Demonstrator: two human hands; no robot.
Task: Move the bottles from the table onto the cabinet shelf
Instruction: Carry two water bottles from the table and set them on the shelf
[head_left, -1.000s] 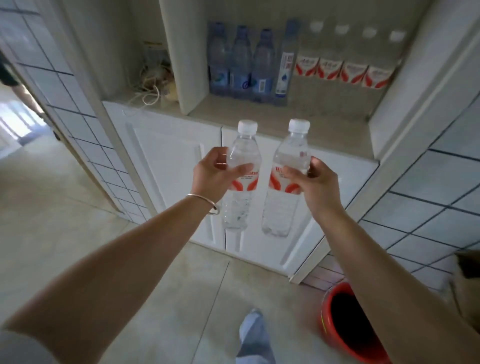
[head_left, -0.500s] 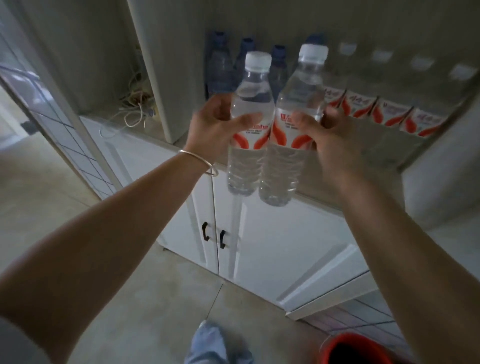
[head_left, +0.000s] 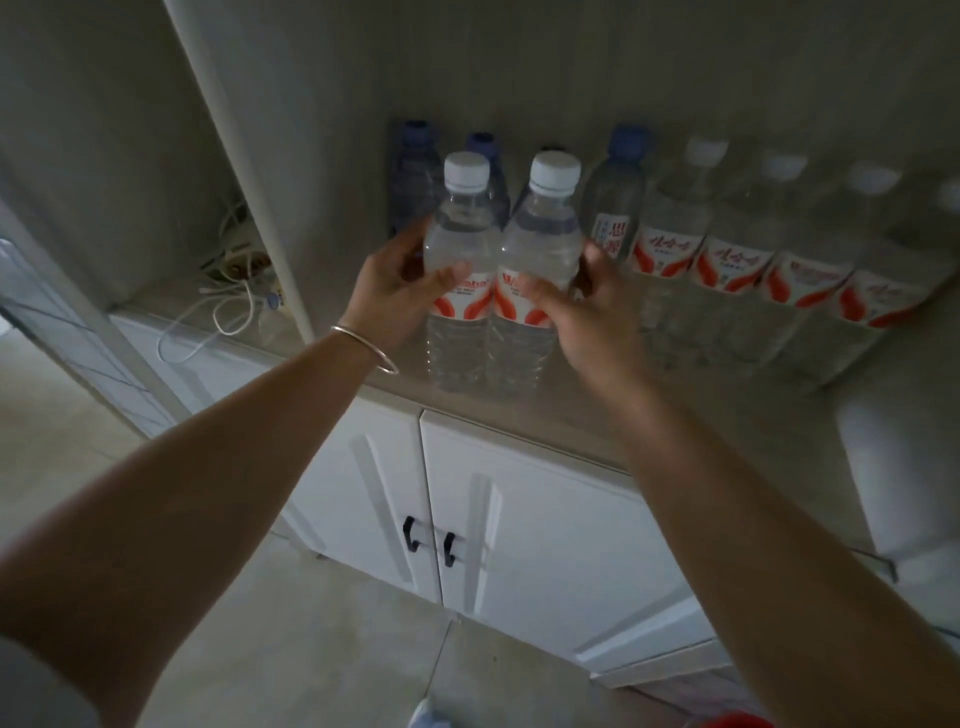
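The left hand (head_left: 395, 291) wraps its thumb and fingers around the left bottle (head_left: 460, 270) at the label, and the right hand (head_left: 582, 312) grips the right bottle (head_left: 540, 270) the same way. Both bottles are clear ribbed plastic, round in section, with white screw caps and white-and-red labels. They stand upright at the centre of the frame, side by side and touching or nearly so. Their bases are at the front edge of the cabinet shelf (head_left: 519, 421); whether they rest on it cannot be told. A thin metal bangle (head_left: 363, 345) circles the left wrist.

Behind them, along the back of the shelf, stands a row of blue-capped bottles (head_left: 415, 176), dim and partly hidden, and to the right a row of white-capped bottles (head_left: 727, 260) with matching red labels runs toward the right edge of the frame. Open shelf surface shows in front of that right-hand row.

A white vertical divider (head_left: 249, 182) bounds the shelf bay at upper left; beyond it lies a tangle of white cable (head_left: 218, 317). Below the shelf edge are two white panelled cabinet doors (head_left: 519, 519) with small black handles (head_left: 410, 532).
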